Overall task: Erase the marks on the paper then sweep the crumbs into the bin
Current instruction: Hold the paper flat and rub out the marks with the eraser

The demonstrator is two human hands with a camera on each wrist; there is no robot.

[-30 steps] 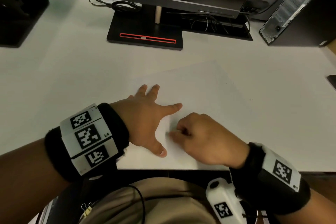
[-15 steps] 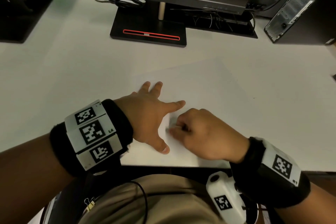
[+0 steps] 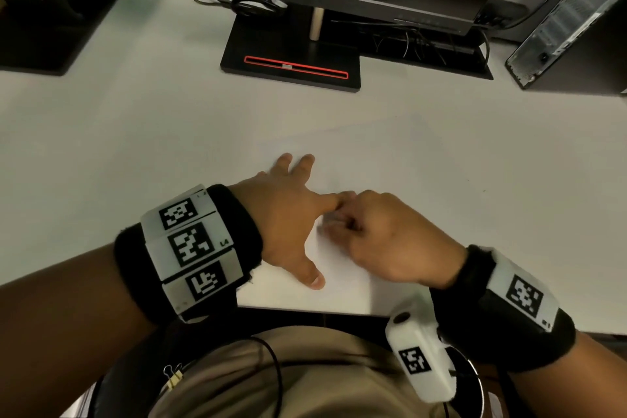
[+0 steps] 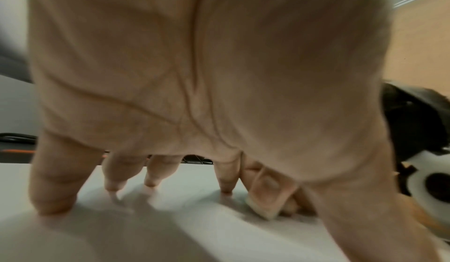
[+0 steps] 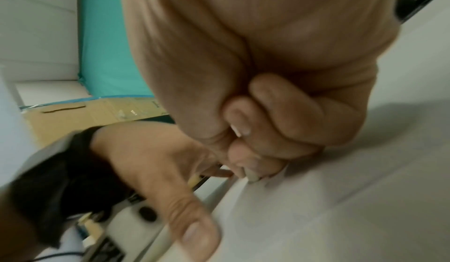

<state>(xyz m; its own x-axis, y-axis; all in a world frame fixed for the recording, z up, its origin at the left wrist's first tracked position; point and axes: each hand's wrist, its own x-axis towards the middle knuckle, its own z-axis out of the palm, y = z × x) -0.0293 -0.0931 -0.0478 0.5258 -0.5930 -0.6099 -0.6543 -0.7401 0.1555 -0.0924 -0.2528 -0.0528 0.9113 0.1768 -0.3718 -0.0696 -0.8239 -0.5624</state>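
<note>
A white sheet of paper lies on the white desk, almost the same shade. My left hand is spread flat on the sheet's left part, fingers straight, pressing it down. My right hand is curled just right of the left index finger and pinches a small pale eraser whose lower edge touches the paper. In the right wrist view the eraser peeks out under the curled fingers. Marks and crumbs are too faint to make out. No bin is recognisable.
A monitor stand with a red stripe sits behind the paper, with cables beside it. A second stand base is at the far left and a computer case at the far right. The desk's front edge runs just below my hands.
My right hand with the eraser has moved up and left, now against the left index finger. The left hand has stayed planted on the sheet.
</note>
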